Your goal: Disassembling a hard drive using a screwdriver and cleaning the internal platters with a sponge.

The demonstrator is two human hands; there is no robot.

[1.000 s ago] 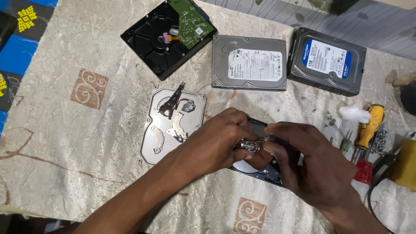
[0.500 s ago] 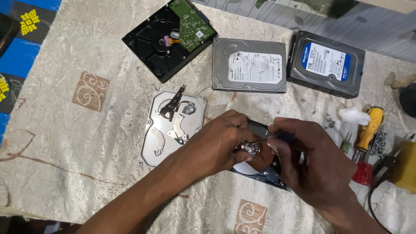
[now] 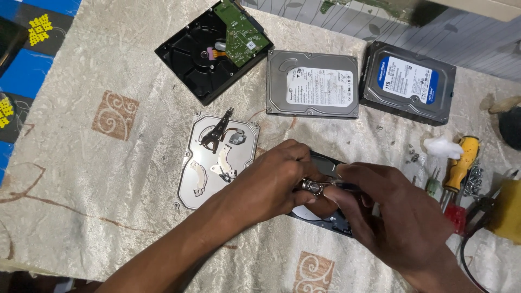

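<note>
1. Pinched between both hands – left hand (image 3: 274, 179) curled with fingertips closed on a small shiny metal part (image 3: 313, 186), right hand (image 3: 391, 217) closed narrow on the same piece from the other side.
2. Held just above the opened hard drive (image 3: 325, 216), which lies mostly hidden under the hands.
3. Probably light, stiff, slick – best gripped by the edges.
4. Removed silver lid (image 3: 217, 160) just beside; screwdriver (image 3: 461, 165) near.
</note>
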